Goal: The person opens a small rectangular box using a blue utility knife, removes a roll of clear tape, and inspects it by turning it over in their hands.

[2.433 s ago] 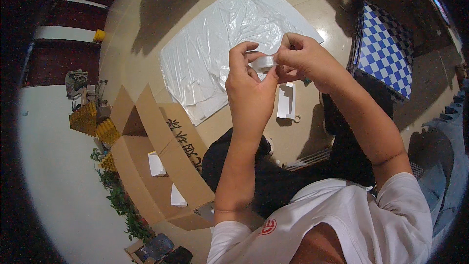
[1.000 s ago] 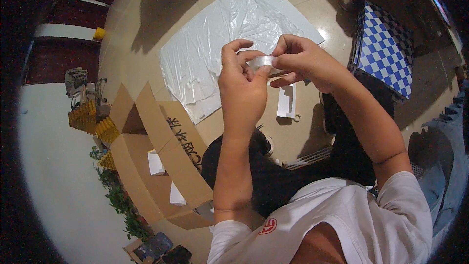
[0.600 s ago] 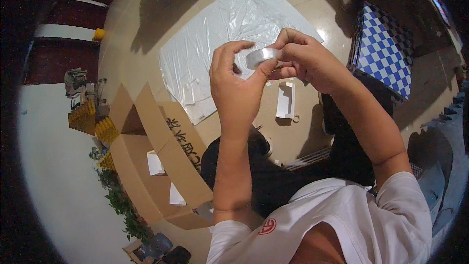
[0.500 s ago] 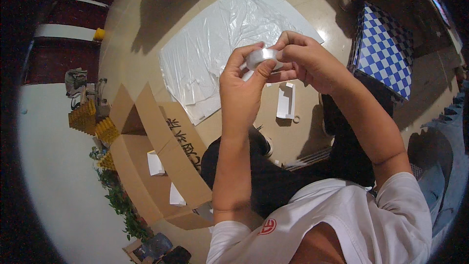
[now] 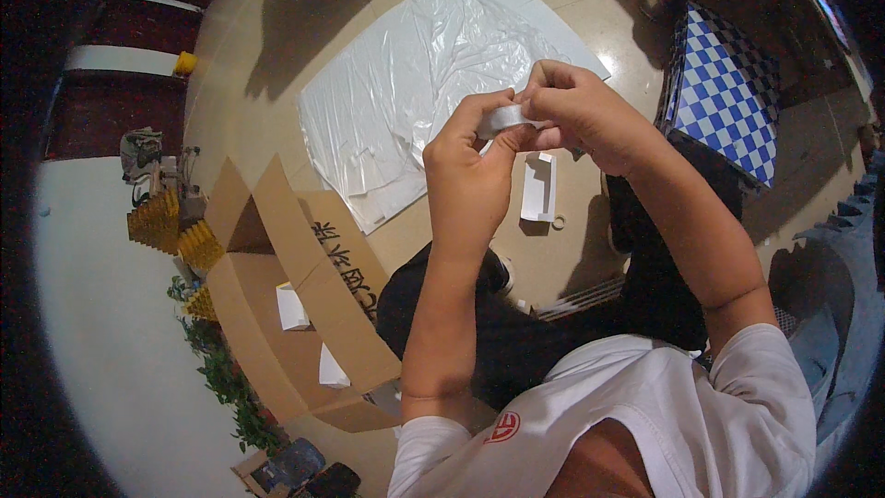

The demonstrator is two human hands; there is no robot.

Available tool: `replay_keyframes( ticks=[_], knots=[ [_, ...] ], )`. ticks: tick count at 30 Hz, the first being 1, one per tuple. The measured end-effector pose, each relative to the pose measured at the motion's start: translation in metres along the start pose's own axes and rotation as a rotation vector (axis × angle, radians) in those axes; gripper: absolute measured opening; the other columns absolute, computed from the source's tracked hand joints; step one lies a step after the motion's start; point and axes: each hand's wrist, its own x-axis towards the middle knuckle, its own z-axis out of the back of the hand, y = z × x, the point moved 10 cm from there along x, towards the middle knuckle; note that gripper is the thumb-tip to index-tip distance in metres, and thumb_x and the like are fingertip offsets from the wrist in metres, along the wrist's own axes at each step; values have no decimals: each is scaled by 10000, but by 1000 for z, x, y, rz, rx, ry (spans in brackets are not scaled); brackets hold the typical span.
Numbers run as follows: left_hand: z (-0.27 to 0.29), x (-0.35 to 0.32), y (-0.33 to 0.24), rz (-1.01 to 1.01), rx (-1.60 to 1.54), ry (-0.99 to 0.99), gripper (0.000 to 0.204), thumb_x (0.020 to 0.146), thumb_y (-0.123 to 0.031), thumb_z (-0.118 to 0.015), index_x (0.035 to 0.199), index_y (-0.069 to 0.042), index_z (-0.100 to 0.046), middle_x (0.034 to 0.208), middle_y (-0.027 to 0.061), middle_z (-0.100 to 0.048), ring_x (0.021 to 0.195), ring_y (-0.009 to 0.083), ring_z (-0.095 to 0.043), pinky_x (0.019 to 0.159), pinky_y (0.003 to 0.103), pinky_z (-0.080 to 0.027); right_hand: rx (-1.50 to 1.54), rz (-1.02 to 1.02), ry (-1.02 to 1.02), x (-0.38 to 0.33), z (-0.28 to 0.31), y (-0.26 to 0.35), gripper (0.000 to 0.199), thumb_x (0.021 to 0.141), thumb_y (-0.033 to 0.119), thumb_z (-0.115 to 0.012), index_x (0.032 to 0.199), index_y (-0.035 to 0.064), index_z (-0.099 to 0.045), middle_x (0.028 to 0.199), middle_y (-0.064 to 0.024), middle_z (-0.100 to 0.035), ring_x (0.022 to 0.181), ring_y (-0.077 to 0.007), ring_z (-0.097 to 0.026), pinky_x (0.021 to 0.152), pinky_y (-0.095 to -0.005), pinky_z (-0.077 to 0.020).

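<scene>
A roll of clear, silvery tape (image 5: 502,118) is held up in front of me, above the floor. My left hand (image 5: 466,157) is closed around it, with the thumb on the near side and the fingers curled over its far side. At the roll's right edge, my right hand (image 5: 590,115) pinches with thumb and forefinger; whether a tape end lies between them is too small to see. Below the hands, a small open white box (image 5: 538,192) rests on the floor. Beside its near corner lies a small tan ring (image 5: 559,222).
A white sheet (image 5: 369,92) covered with crinkled clear plastic lies on the floor ahead. At my left stands an open cardboard box (image 5: 346,318) with white cartons (image 5: 292,307) inside. Blue-and-white checkered panels (image 5: 724,97) lean at the right. Green plants (image 5: 230,378) line the left wall.
My left hand has shifted slightly right and down, turning the tape roll a little. The fingers of both hands have come closer together around it.
</scene>
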Motion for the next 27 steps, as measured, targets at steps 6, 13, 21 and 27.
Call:
replay_keyframes(
  ticks=[6,13,21,27],
  knots=[
    [6,0,-6,-80,-16,-63,220,819,34,-671,1035,13,-629,1038,109,-676,925,159,-648,808,279,-517,73,-1,38,-1,-3,3,188,807,129,-615,851,-7,-492,849,-58,-503,759,-129,-609,730,-276,-589],
    [8,0,-7,-42,-8,-58,212,825,27,-672,1031,19,-624,1057,124,-676,903,167,-657,803,283,-523,176,32,65,-1,-10,5,161,810,82,-603,837,-13,-476,840,-54,-477,780,-142,-608,789,-301,-600],
    [5,-1,-3,-26,70,-66,204,803,40,-677,1002,21,-637,1021,116,-688,857,154,-662,787,280,-522,59,1,25,-2,-7,2,210,793,139,-643,847,2,-494,829,-45,-503,746,-123,-591,729,-284,-584],
    [2,-1,1,-60,78,-63,199,793,37,-684,986,22,-635,1070,128,-685,895,152,-650,802,277,-511,-44,15,6,0,-1,0,177,772,130,-627,823,5,-514,799,-41,-521,719,-115,-569,709,-274,-569]
  ],
)
